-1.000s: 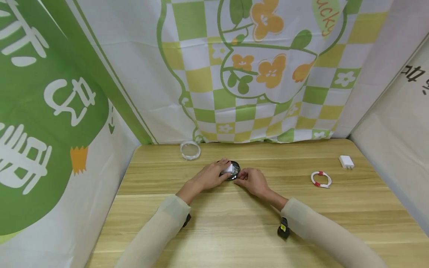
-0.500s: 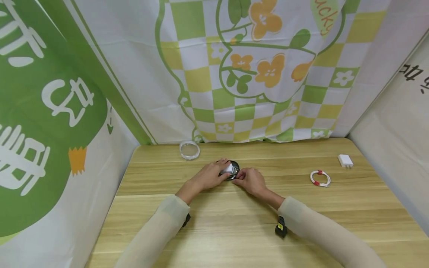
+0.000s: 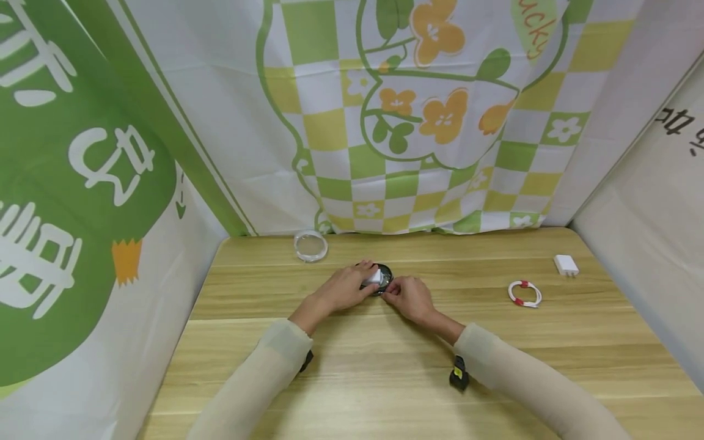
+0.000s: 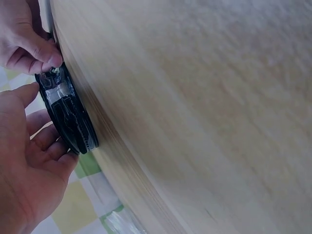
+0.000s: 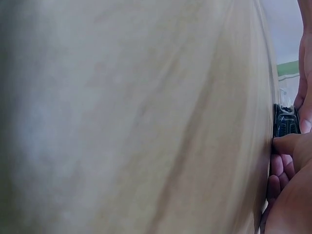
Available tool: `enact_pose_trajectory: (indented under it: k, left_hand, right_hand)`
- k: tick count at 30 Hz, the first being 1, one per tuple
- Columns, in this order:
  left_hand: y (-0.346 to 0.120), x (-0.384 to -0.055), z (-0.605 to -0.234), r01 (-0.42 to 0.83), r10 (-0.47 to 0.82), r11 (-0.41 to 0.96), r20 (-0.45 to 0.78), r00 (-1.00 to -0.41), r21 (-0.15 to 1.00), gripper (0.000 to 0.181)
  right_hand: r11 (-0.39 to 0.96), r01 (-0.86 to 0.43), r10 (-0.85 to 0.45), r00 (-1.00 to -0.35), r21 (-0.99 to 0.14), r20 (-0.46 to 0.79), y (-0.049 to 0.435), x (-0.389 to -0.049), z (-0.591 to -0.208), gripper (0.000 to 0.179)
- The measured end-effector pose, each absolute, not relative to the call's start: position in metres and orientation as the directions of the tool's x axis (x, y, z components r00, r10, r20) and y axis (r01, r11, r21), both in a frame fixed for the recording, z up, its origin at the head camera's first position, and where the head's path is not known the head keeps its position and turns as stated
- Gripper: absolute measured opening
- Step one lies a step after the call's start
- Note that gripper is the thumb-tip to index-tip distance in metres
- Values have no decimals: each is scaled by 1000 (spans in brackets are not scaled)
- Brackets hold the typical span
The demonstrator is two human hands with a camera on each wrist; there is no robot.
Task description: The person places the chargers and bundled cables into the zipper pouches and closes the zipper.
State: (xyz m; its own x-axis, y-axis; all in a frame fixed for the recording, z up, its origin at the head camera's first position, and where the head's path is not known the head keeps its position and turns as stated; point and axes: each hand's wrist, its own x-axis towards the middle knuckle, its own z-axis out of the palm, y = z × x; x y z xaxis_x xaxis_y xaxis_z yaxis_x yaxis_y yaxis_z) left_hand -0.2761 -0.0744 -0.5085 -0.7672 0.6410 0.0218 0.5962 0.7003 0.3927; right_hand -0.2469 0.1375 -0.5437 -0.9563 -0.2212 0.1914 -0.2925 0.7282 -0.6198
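Note:
A small round black case (image 3: 388, 276) lies on the table, a white block (image 3: 375, 278) showing at its middle beside my left fingers. My left hand (image 3: 345, 287) holds the case from the left; in the left wrist view the thumb and curled fingers span the dark case (image 4: 70, 114). At its near right edge, my right hand (image 3: 414, 298) pinches the rim between thumb and curled fingers. The right wrist view shows the right thumb against the case (image 5: 286, 122). What exactly lies between the right fingertips is hidden.
A coiled clear-white cable (image 3: 310, 246) lies at the back left of the wooden table (image 3: 385, 379). On the right are a white cable coil with red ties (image 3: 525, 294) and a white plug adapter (image 3: 566, 264). Printed cloth (image 3: 396, 183) hangs along the table's back edge.
My right hand has shifted very slightly left along the rim of the case. The left hand and the case stay in place.

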Motion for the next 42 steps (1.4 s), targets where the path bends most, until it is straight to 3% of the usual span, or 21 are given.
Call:
enact_pose_trajectory:
  k: [12, 21, 42]
  left_hand:
    - [-68, -278, -509, 605, 633, 729, 22, -774, 318, 64]
    - [-68, -277, -508, 616, 639, 740, 3, -769, 269, 64]
    - [-68, -279, -511, 614, 638, 736, 13, -770, 285, 63]
  right_hand:
    - [697, -356, -269, -935, -623, 233, 146, -247, -543, 13]
    - [704, -458, -328, -887, -542, 324, 160, -255, -544, 6]
    - [740, -329, -254, -944, -586, 208, 165, -295, -535, 12]
